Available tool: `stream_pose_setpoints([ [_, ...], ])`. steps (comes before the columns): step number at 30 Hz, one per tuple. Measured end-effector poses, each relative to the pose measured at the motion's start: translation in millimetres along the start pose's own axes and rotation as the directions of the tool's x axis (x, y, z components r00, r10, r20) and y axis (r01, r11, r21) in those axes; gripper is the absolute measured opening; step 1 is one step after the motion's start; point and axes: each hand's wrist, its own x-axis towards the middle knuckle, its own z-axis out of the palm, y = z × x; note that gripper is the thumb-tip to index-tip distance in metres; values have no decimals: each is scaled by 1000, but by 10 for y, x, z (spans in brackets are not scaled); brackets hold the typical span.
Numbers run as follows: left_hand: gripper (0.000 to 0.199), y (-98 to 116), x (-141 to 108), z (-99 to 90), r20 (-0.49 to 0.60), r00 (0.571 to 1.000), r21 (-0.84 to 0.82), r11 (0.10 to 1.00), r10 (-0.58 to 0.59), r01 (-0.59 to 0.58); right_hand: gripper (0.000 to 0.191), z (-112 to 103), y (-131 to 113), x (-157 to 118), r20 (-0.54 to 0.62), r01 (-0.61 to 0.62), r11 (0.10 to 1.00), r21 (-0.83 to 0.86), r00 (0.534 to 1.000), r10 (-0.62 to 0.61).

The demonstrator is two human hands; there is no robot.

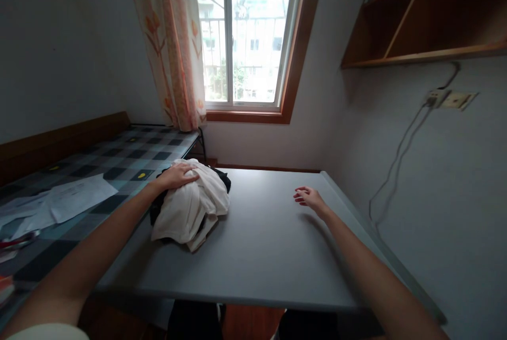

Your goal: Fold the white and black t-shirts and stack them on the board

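A crumpled heap of clothes lies at the left side of the grey table (269,255), with a white garment (206,192) on top and black cloth (224,179) showing at its edges. On the upper left of the heap rests my left hand (179,175), its fingers stretched over the white fabric; whether they pinch any of it cannot be made out. My right hand (311,198) hovers above the right half of the table, fingers apart and loosely bent, holding nothing.
To the left is a bed with a checked cover (154,142), papers (79,197) lying on it. A curtain (178,55) hangs beside the window (253,39). On the right wall are a wooden shelf (428,55) and a socket (455,100) with a hanging cable (400,144).
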Motion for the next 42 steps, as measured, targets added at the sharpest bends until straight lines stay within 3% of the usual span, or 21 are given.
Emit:
stream_pose_setpoints([
  [2, 53, 24, -30, 44, 37, 999, 48, 999, -25, 23, 9, 59, 123, 35, -17, 49, 995, -92, 999, -51],
  [4, 45, 143, -53, 28, -15, 999, 124, 991, -51, 52, 12, 106, 240, 51, -56, 93, 980, -176, 993, -104],
  [6, 37, 380, -60, 19, -136, 991, 170, 985, -8, 31, 18, 146, 341, 44, -102, 145, 946, -290, 978, -181],
  [9, 36, 901, -33, 153, -261, 950, 91, 984, 173, -155, 29, 210, 454, 2, -138, 217, 802, -557, 928, -347],
  [13, 36, 1617, 19, 721, -263, 912, -111, 929, 315, -353, 41, 294, 522, -64, -81, 185, 590, -786, 915, -395],
  [16, 43, 1979, 12, 1284, -161, 938, -179, 926, 307, -334, 55, 332, 518, -91, -24, 155, 497, -854, 942, -335],
  [18, 51, 2106, -12, 1588, -88, 947, -176, 931, 309, -320, 60, 343, 505, -96, -6, 142, 470, -871, 954, -301],
  [20, 57, 2152, -39, 1782, -59, 955, -165, 941, 290, -295, 64, 346, 492, -96, 7, 138, 457, -879, 961, -278],
  [23, 58, 2136, -65, 1891, -21, 969, -147, 958, 244, -245, 66, 344, 482, -95, 25, 137, 456, -880, 970, -242],
  [28, 60, 2097, -79, 1896, 49, 970, -132, 964, 238, -230, 65, 334, 483, -102, 61, 142, 462, -876, 981, -185],
  [42, 59, 2099, -106, 1836, 71, 969, -180, 958, 238, -222, 64, 312, 470, -117, 72, 155, 482, -862, 980, -187],
])
